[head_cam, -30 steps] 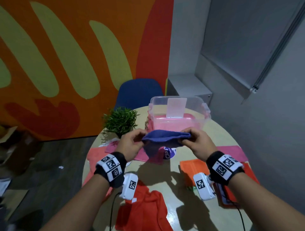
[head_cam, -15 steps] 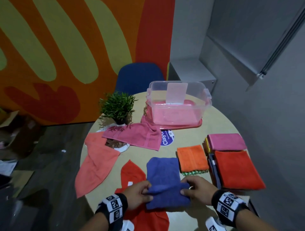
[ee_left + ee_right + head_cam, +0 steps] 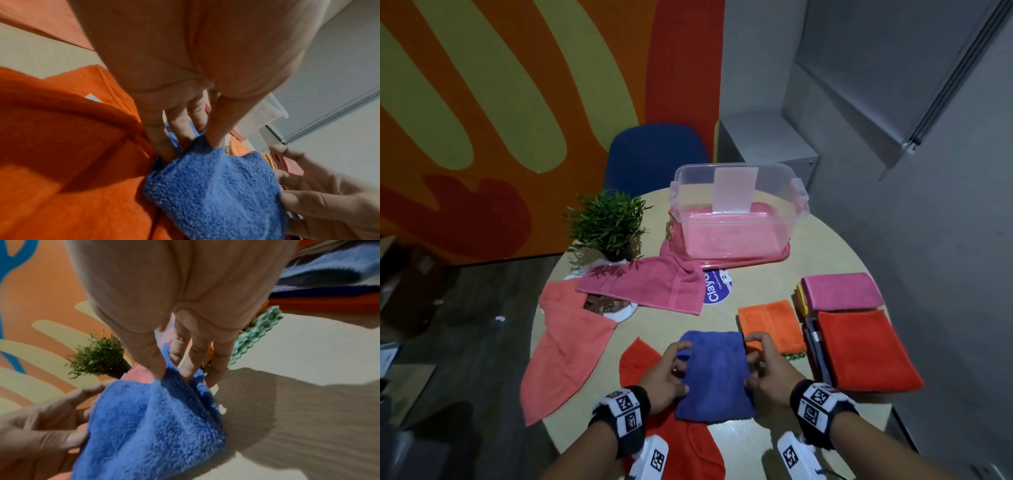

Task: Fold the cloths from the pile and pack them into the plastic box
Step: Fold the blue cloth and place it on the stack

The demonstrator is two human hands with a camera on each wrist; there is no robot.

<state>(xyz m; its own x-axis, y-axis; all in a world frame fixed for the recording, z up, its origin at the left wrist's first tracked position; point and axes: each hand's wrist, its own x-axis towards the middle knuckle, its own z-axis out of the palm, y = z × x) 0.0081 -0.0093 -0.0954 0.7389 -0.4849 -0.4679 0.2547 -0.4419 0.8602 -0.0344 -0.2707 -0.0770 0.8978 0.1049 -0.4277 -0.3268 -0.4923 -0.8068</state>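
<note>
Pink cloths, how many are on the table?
2. One pink cloth lies spread out beside the plant; another pink cloth sits folded on the right stack. Others may hide underneath.

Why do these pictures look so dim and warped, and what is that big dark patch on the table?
Head view: dim room, wide lens bending the table edge. Right wrist view: the dark patch is a shadow falling beside the blue cloth; the right hand looms huge and soft. Left wrist view: the left hand is likewise blurred and oversized.
</note>
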